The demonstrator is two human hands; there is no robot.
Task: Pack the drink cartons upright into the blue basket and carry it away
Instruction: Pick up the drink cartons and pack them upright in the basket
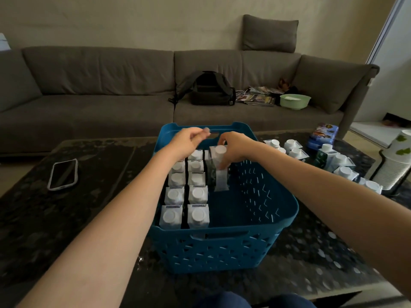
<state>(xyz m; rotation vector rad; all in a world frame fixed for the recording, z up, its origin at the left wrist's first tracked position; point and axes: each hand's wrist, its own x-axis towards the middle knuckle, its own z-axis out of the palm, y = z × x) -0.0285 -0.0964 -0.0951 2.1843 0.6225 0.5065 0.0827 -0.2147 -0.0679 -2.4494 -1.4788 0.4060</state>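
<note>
The blue basket (273, 221) stands on the dark table in front of me. Two rows of white-capped drink cartons (198, 215) stand upright along its left side. My right hand (233, 147) grips one more carton (220, 174) from above, at the far end of a third row, upright inside the basket. My left hand (189, 138) hovers over the far left cartons with fingers loosely curled and nothing in it. Several loose cartons (342, 172) wait on the table right of the basket.
A phone (63, 174) lies on the table at the left. A stack of paper cups (398, 161) and a blue packet (322, 135) sit at the right. Behind the table is a grey sofa (100, 96) with a backpack (211, 90) and green bowl (294, 101).
</note>
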